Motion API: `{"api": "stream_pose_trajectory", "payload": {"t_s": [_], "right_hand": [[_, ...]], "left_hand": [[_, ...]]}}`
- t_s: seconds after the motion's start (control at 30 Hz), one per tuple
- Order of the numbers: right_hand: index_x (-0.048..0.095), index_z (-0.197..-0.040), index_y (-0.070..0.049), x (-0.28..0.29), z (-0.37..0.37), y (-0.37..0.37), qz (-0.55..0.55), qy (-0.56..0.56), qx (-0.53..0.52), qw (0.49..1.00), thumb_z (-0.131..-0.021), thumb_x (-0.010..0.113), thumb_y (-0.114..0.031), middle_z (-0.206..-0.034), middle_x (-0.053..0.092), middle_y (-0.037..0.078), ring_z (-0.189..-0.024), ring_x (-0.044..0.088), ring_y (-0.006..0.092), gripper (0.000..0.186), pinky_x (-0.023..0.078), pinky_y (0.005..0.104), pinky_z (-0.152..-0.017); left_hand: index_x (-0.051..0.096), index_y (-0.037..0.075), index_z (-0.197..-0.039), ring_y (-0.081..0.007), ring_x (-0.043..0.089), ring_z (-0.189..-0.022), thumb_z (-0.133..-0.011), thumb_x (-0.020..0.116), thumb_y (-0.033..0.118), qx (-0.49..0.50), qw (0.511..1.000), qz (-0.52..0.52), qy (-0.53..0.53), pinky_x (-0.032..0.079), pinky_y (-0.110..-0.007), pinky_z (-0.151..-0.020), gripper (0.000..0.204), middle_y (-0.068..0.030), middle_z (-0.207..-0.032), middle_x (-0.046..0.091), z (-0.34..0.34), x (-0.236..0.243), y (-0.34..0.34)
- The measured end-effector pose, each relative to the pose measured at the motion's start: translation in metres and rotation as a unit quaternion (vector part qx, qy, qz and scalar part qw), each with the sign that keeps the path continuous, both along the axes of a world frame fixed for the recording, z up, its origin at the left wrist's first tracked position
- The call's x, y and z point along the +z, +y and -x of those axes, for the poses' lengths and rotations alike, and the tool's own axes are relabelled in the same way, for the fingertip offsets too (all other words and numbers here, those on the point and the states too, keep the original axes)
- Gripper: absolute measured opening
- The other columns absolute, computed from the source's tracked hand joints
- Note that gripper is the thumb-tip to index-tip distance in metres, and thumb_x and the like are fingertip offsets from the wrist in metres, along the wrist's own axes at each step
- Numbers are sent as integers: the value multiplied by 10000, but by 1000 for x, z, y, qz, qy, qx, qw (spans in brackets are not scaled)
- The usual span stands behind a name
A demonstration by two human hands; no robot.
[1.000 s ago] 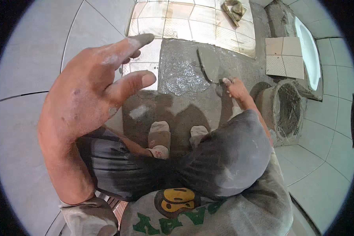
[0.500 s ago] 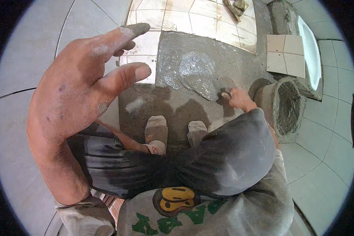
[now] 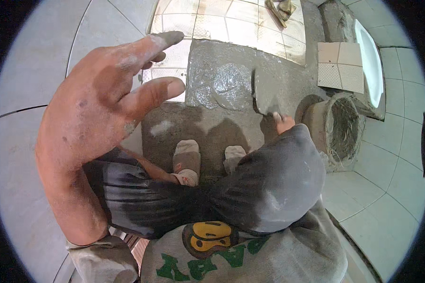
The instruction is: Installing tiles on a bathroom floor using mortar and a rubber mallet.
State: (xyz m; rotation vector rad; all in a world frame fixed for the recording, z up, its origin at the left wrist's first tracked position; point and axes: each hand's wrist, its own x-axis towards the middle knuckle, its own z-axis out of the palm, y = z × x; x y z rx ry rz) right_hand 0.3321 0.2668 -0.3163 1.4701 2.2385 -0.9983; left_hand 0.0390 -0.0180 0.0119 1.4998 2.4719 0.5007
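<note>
My right hand [image 3: 285,124] is closed around a trowel [image 3: 267,92] beside my right knee. The trowel's mortar-covered blade stands at the right side of a patch of wet grey mortar [image 3: 222,75] on the floor. Most of the handle is hidden by my fingers. Large and close at the left, my left hand [image 3: 113,89] hangs in the air holding nothing, thumb and fingers apart, its fingertips grey with mortar. Laid floor tiles [image 3: 212,21] with a raised dot pattern border the mortar at the far side and left.
A mortar-crusted bucket [image 3: 316,125] lies or tilts at the right, mortar inside it. Behind it a loose tile [image 3: 340,66] rests against a white basin-like fixture [image 3: 370,66]. A dirty tool or rag [image 3: 279,12] sits on the far tiles. Tiled walls rise at both sides.
My right hand has moved the trowel to the right and turned its blade, leaving the mortar patch more spread out. My left hand has shifted only slightly.
</note>
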Motion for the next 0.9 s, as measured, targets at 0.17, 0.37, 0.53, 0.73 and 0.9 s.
{"api": "stream_pose_trajectory", "payload": {"t_s": [0.17, 0.37, 0.53, 0.73, 0.9], "right_hand": [[626, -1035, 0, 6, 41, 12, 110, -18, -2, 994, -930, 475, -492, -959, 628, 304, -970, 609, 418, 525, 453, 473, -807], [620, -1057, -18, -3, -1, 14, 15, -39, 187, 981, -940, 467, -414, -1010, 633, 268, -993, 599, 421, 441, 449, 483, -835], [612, -1068, -24, 49, -48, -39, -21, -80, 205, 975, -943, 459, -403, -1014, 635, 258, -996, 596, 422, 427, 447, 494, -839], [601, -1082, -32, 74, -1, -72, -58, -127, 213, 967, -946, 449, -389, -1020, 637, 245, -999, 592, 424, 411, 444, 507, -845], [567, -1085, -22, 32, 73, -77, -14, -23, 237, 971, -947, 441, -385, -969, 640, 249, -963, 598, 430, 408, 445, 526, -832]], "left_hand": [[577, 41, -1230, -239, 603, -994, -773, 754, 170, 40, 998, -6, -39, 457, -358, -878, 507, -131, -1060, 660, 1, -3, -5], [580, 66, -1238, -251, 607, -988, -765, 758, 138, 34, 998, -31, -32, 468, -356, -861, 511, -126, -1054, 664, 3, -5, -7], [554, 82, -1265, -258, 621, -969, -747, 768, 121, -29, 996, -89, 10, 485, -365, -837, 562, -117, -1055, 668, 8, -13, -14], [541, 86, -1275, -253, 623, -972, -738, 774, 106, -74, 991, -85, 73, 486, -362, -840, 586, -121, -1056, 667, 9, -15, -11], [505, 15, -1297, -270, 611, -1000, -798, 718, 205, 3, 999, 46, -10, 469, -360, -877, 574, -160, -1098, 646, 4, 0, 4]]}}
